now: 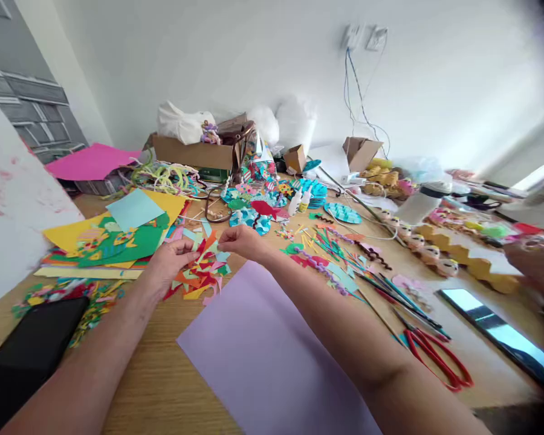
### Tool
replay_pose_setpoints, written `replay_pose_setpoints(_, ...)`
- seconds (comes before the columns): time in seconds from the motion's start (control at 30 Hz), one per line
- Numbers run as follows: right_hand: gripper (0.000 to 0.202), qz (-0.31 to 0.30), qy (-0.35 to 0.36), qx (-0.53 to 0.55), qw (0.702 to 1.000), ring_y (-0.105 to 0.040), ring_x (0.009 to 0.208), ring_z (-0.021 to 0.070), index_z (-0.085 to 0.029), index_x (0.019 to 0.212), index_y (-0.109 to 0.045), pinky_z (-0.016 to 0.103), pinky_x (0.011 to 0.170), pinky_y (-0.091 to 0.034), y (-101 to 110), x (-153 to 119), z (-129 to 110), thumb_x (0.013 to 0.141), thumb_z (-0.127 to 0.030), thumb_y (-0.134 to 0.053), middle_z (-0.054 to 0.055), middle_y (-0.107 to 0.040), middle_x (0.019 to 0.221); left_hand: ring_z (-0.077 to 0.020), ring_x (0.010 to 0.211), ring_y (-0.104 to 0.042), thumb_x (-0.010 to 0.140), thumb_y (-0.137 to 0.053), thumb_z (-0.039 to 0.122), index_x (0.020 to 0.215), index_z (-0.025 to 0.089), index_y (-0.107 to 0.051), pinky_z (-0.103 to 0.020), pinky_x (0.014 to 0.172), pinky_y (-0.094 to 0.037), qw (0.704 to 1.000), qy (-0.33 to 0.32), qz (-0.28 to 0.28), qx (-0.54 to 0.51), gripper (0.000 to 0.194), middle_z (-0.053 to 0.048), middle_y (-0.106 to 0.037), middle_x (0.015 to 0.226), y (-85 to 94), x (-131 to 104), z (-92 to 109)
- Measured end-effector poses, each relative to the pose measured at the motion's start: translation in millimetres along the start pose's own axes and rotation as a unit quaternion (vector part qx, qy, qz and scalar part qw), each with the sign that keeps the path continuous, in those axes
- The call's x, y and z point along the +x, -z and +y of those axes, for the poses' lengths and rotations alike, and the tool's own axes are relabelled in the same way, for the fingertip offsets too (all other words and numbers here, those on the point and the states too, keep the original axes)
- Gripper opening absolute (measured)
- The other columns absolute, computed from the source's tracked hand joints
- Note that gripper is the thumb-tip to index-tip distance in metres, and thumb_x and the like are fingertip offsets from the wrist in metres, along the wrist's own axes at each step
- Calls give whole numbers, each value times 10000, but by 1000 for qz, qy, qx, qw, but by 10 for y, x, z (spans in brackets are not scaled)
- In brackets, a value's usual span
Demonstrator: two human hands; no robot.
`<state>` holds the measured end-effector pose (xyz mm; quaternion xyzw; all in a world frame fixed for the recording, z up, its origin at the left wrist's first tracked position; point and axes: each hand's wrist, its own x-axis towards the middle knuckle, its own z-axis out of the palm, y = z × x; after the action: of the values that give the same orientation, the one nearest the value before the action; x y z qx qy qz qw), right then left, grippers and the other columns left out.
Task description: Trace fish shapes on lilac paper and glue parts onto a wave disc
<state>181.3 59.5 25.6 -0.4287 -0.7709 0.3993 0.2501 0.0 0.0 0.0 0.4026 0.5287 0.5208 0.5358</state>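
The person's forearms (111, 338) reach forward, the right crossing the purple sheet (258, 356), with left hand (174, 260) half-curled and right hand (245, 241) pinched at paper scraps (204, 278) toward the sheet's eleven o'clock, any grip uncertain.

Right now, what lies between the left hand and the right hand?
In the head view, coloured paper scraps lie between the left hand and the right hand.

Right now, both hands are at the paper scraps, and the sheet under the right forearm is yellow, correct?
Not yellow: in the head view that sheet is purple. The left hand and right hand are indeed at the paper scraps.
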Motion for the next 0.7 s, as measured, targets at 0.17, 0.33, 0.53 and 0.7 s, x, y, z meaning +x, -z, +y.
replay_pose_setpoints(0.17,108,68,-44,137,987,-415,509,49,-144,551,-576,220,564,-315,-17,12,36,635,-166,-640,-74,-513,503,-90,521,-548,458,-807,166,636,146,-626,-188,504,-450,999,5,12,-53,255,32,-614,595,2,-5,75)
replay_pose_setpoints(0.33,69,68,-93,332,936,-436,499,47,-145,606,-601,208,546,-313,-180,-35,-51,626,-184,-655,-70,-526,505,-75,536,-559,560,-730,78,645,130,-624,-168,523,-468,993,17,-11,-118,146,1,-637,629,-82,-48,89)
replay_pose_setpoints(0.53,60,70,-107,395,910,-449,473,36,-143,625,-591,194,545,-341,-364,-18,-170,618,-116,-643,-80,-542,499,-81,553,-575,626,-681,35,767,129,-644,-171,526,-486,986,14,-23,-166,173,-6,-649,671,-119,-53,52)
replay_pose_setpoints(0.7,110,44,-90,382,919,-493,480,53,-147,624,-569,213,581,-390,-383,-14,-181,612,-57,-631,-85,-544,487,-65,509,-558,639,-655,-2,661,118,-630,-150,498,-474,982,17,-6,-187,124,5,-629,607,-117,-45,54)
